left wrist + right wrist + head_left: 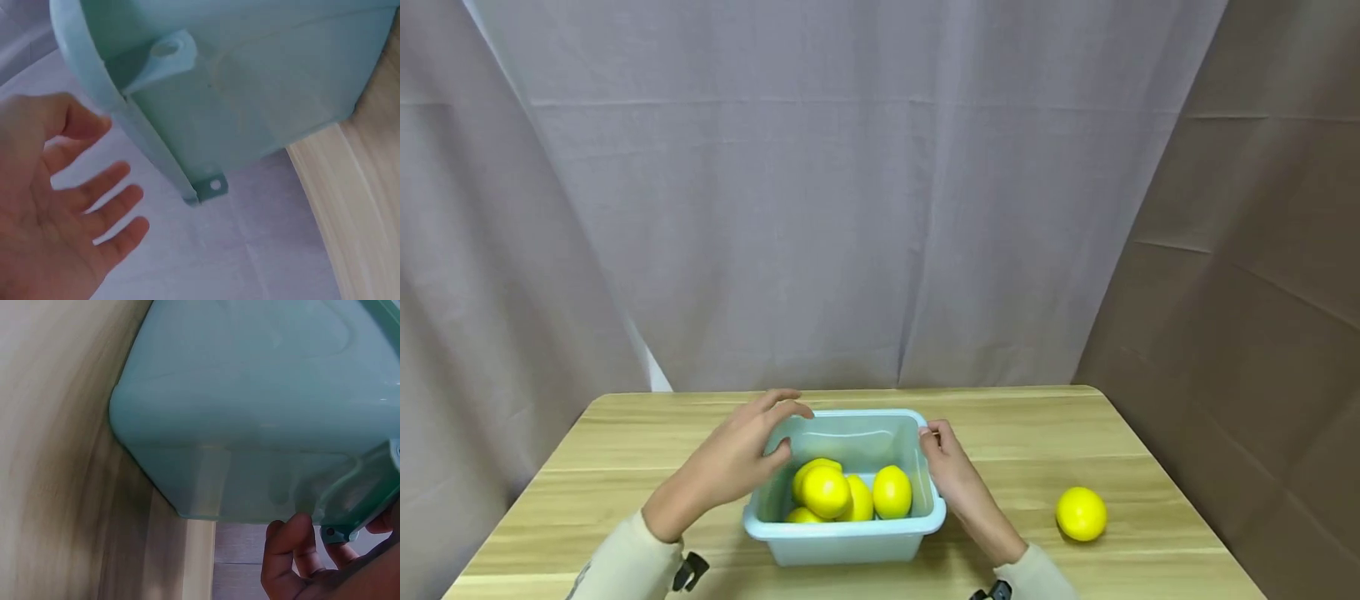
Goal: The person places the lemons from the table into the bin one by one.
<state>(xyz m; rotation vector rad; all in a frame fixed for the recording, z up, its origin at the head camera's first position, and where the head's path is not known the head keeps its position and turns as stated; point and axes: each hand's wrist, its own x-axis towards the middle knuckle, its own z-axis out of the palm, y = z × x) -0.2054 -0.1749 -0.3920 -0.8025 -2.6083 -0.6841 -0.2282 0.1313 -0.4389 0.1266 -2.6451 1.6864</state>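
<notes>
A pale blue-green plastic bin (846, 548) stands on the wooden table, with several yellow lemons (892, 492) piled inside, mostly toward its left half. My right hand (955, 475) grips the bin's right rim, thumb on top and fingers curled underneath; in the right wrist view the fingers (290, 544) bend beneath the rim beside a small tab. Over the left rim hovers my left hand (737, 458), fingers loosely bent and thumb apart. The left wrist view shows this hand (62, 206) holding nothing, its forefinger tip right at the bin's rim (150, 140).
Another yellow lemon (1081, 514) lies alone on the wooden table (1015, 433), right of my right forearm. Grey curtains (820, 208) hang behind the table's far edge, and a brown cloth (1247, 333) hangs along the right side.
</notes>
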